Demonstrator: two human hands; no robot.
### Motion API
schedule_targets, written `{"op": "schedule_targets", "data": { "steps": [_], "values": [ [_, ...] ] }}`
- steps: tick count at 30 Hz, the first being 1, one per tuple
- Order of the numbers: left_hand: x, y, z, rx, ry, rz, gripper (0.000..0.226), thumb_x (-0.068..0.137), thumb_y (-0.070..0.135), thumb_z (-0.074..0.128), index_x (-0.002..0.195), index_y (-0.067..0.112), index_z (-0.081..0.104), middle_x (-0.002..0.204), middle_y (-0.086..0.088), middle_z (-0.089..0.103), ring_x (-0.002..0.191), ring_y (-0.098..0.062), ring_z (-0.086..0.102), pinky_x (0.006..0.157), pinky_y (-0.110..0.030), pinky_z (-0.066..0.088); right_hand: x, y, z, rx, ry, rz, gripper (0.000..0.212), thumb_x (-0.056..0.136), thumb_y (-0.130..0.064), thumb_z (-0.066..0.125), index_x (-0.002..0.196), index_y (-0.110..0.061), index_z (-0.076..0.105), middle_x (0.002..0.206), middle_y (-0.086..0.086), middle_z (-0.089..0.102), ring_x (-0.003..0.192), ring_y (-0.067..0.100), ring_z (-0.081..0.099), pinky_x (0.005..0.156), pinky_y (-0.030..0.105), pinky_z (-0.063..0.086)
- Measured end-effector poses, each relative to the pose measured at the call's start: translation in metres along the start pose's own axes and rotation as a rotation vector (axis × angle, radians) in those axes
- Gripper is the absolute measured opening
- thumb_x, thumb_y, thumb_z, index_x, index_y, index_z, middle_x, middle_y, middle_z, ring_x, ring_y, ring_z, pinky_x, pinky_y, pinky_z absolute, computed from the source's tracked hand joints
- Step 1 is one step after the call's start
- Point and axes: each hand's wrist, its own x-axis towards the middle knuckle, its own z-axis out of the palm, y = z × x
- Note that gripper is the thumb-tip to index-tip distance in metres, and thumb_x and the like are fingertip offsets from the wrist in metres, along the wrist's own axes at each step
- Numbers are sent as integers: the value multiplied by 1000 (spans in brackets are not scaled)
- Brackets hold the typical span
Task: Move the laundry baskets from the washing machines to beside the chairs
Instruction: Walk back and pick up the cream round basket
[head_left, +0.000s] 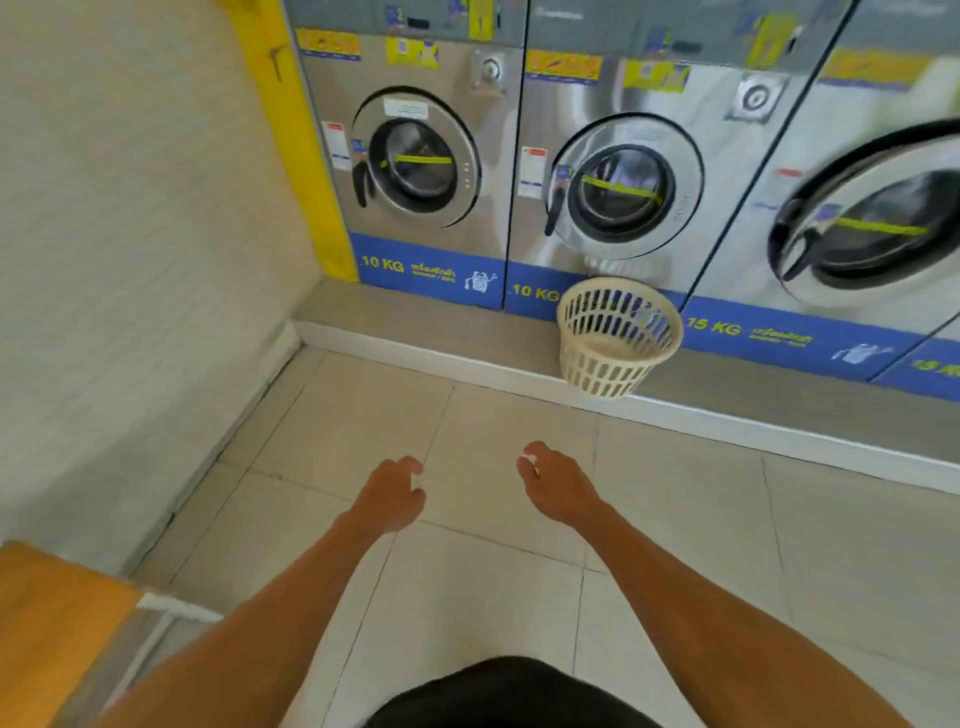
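Note:
A cream slotted laundry basket (618, 336) sits empty on the grey plinth (395, 332) in front of the second washing machine (618, 192), its rim tipped toward me. Both my arms reach forward over the tiled floor. My left hand (392, 493) is empty, fingers curled and apart. My right hand (556, 486) is also empty with fingers apart. Both hands are well short of the basket, which lies ahead and to the right. No chairs are in view.
A row of steel front-loading washers lines the back: a 10 KG machine (415, 161) at left and a 15 KG one (872, 223) at right. A white wall (130, 260) closes the left side. An orange-topped surface (47, 623) juts in at lower left.

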Motion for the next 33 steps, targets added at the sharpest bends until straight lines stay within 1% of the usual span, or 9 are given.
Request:
{"op": "schedule_targets", "data": {
  "steps": [5,8,11,15,18,21,27,30,33],
  "values": [
    [74,101,1,75,-58,191,42,92,20,55,134,16,54,133,-13,53,115,-27,56,93,-31,46,21,71,-68,85,153,146,42,106,-37,35,137,-14,52,131,13,65,118,33,62,98,41,49],
    [112,153,12,81,-102,245,42,92,20,56,134,16,54,136,-12,52,117,-27,56,91,-30,46,28,110,-93,136,205,225,45,106,-41,36,139,-15,52,136,10,63,122,30,61,102,41,48],
    [150,197,20,93,-130,287,42,91,19,56,133,16,55,134,-11,53,119,-26,55,97,-32,45,48,144,-115,169,238,296,47,105,-43,37,139,-15,51,137,9,62,122,30,61,103,41,48],
    [211,237,28,115,-180,293,42,90,16,55,132,16,55,136,-11,52,124,-25,51,101,-33,43,94,180,-137,206,255,371,48,104,-46,38,139,-17,51,137,9,63,122,30,62,104,44,49],
    [269,266,30,131,-206,291,44,89,17,55,133,17,54,139,-10,50,126,-25,51,104,-35,43,134,204,-160,185,228,397,43,106,-38,35,138,-14,52,133,11,64,119,30,62,103,42,49],
    [326,299,30,175,-214,296,42,90,19,54,132,19,54,138,-7,49,124,-24,51,102,-34,44,169,236,-195,143,202,443,43,108,-32,32,139,-9,50,132,13,64,119,31,62,101,39,48],
    [396,364,33,166,-215,304,35,92,18,52,126,19,59,133,-6,49,117,-22,54,97,-32,46,231,296,-263,155,279,590,41,107,-32,33,135,-12,54,127,12,66,116,34,61,91,36,43],
    [429,390,29,165,-225,317,35,91,17,53,126,19,59,130,-7,50,117,-23,53,93,-31,44,268,309,-278,153,251,599,37,106,-32,34,129,-13,56,122,12,68,114,35,61,88,36,42],
    [461,415,29,146,-213,324,35,86,17,55,120,17,64,127,-10,57,116,-27,56,95,-34,47,308,318,-296,154,237,572,34,106,-30,35,124,-13,58,118,11,68,110,34,62,87,36,44]
  ]
}}
